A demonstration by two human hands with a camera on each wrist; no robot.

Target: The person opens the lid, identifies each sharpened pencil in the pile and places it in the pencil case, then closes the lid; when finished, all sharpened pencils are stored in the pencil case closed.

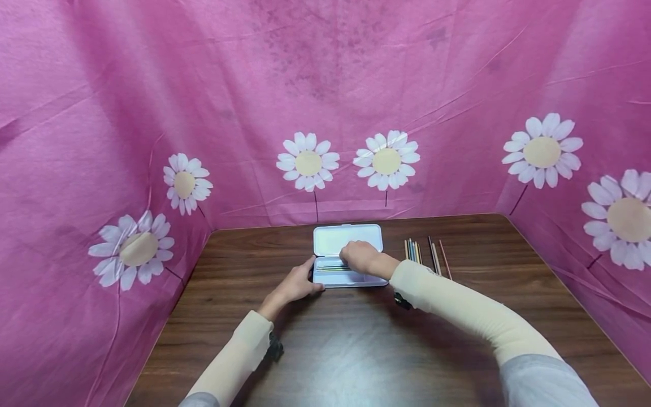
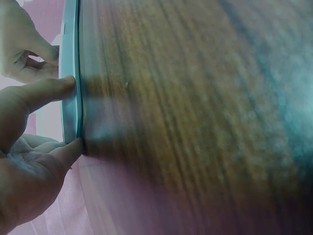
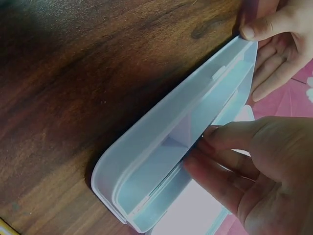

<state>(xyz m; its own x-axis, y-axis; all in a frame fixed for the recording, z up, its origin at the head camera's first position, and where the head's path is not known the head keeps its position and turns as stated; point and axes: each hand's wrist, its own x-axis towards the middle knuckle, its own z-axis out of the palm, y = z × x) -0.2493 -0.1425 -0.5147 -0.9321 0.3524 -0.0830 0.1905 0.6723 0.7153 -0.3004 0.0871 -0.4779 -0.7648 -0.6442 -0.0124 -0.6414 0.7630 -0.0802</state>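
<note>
A white pencil case (image 1: 347,279) lies on the wooden table (image 1: 178,339), its lid (image 1: 329,240) tipped back on the far side. The left hand (image 1: 297,282) grips the case's left end, thumb on the front wall and fingers around the corner. The right hand (image 1: 363,257) reaches down into the case, its thumb and fingertips close together at the long divider; whether they pinch a pencil, I cannot tell, since the hand itself blocks the view. A few thin pencils (image 1: 331,268) lie lengthwise inside, to the left of that hand. To the right of the case, a row of coloured pencils (image 1: 415,252) rests on the table, with a dark pencil (image 1: 432,249) and a reddish pencil (image 1: 445,258) just beside, partly behind the right sleeve (image 1: 458,299).
</note>
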